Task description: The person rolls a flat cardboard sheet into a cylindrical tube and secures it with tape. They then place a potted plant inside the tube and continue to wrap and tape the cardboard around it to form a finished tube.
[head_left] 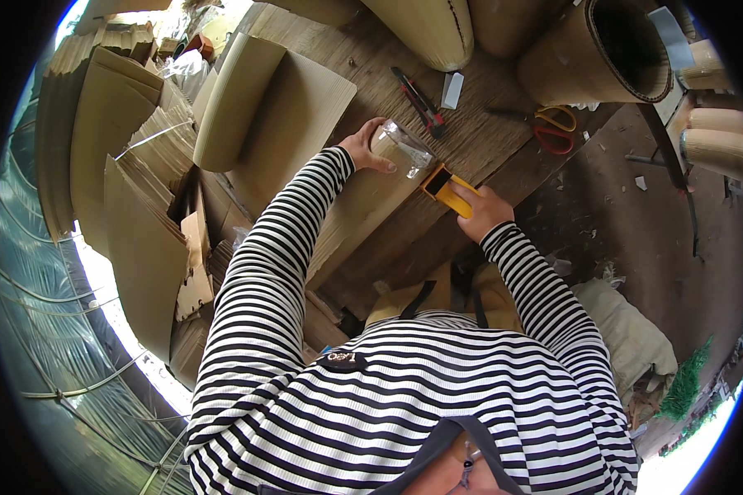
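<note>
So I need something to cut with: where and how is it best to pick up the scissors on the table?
Take the scissors by the handle loops, one yellow and one red, coming from above on the person's right side. They lie flat and untouched on the wooden table, loops open upward; the blades look thin and point away left.

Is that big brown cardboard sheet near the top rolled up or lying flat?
Rolled up. The corrugated cardboard roll at the upper right of the wooden table shows its coiled end, with layers spiralling round a hollow middle.
</note>
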### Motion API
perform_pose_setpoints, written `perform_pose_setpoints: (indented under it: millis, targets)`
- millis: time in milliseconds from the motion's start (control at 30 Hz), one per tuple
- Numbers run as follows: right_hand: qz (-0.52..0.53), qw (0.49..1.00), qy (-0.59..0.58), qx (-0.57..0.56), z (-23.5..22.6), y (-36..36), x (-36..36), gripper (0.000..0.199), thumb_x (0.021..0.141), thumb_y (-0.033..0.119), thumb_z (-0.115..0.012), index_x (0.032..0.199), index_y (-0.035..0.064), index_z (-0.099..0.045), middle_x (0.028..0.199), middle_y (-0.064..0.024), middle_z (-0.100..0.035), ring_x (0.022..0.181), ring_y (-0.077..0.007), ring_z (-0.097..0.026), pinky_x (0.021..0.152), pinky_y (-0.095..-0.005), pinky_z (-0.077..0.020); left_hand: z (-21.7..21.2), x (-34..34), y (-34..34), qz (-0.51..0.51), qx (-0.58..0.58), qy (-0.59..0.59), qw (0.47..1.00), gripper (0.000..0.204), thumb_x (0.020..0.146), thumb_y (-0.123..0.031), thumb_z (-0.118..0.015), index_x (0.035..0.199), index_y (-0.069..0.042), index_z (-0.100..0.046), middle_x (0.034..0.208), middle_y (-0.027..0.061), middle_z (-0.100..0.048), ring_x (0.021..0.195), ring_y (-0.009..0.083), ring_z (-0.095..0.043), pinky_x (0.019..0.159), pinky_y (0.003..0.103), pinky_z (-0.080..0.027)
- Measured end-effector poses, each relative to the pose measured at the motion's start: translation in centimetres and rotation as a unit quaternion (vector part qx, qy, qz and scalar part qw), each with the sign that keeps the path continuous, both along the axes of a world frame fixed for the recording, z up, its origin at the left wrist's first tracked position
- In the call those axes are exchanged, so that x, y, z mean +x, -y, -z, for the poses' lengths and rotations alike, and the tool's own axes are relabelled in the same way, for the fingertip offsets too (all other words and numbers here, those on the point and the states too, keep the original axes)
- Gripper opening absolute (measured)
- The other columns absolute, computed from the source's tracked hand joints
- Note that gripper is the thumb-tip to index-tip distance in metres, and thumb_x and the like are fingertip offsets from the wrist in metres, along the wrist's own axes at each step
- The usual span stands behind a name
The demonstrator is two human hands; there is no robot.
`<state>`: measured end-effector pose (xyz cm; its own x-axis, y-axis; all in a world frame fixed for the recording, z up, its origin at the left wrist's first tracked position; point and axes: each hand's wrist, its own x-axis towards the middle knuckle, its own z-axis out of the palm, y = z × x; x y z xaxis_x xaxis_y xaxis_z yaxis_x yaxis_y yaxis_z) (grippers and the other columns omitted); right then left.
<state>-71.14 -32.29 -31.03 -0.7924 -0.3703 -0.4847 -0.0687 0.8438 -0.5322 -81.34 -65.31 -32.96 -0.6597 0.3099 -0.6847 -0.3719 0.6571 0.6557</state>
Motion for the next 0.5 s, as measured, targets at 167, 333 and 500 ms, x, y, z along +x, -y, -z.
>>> perform_pose_setpoints:
  millis: [167,333,500]
  targets:
    - [0.046,0.996,-0.063,-0.039,-2.3,-3.8,4.4,0.065,0.078,0.027,-0.073,0.142,0.0325,-0.059,0.099,-0.0134,-0.064,0.094,-0.0337,-0.066,0.084,-0.0454,-0.0552,-0.3,0.9,-3.4,-0.010,0.132,0.092,0.987,0.119,0.067,-0.032,-0.095,0.160,-0.006,-0.025,0.151,0.0151,-0.048,0.140,0.0238,-0.044,0.119,0.035,-0.033]
    - [0.074,0.996,-0.054,0.004,-4.2,-9.3,10.8,0.070,0.074,0.020,-0.077,0.141,0.0343,-0.061,0.093,-0.0121,-0.061,0.086,-0.0314,-0.065,0.078,-0.0432,-0.0555,4.5,5.5,-7.7,0.011,0.251,0.157,0.955,0.114,0.076,-0.033,-0.091,0.161,-0.002,-0.022,0.160,0.0163,-0.037,0.147,0.0270,-0.036,0.123,0.039,-0.025]
    - [0.069,0.993,-0.088,-0.030,-4.1,-6.5,9.6,0.067,0.077,0.025,-0.075,0.141,0.0353,-0.059,0.097,-0.0117,-0.061,0.087,-0.0305,-0.066,0.078,-0.0424,-0.0558,0.6,8.0,-6.8,0.052,-0.003,-0.088,0.995,0.117,0.074,-0.043,-0.089,0.161,-0.005,-0.020,0.161,0.0220,-0.028,0.148,0.0371,-0.034,0.122,0.047,-0.030]
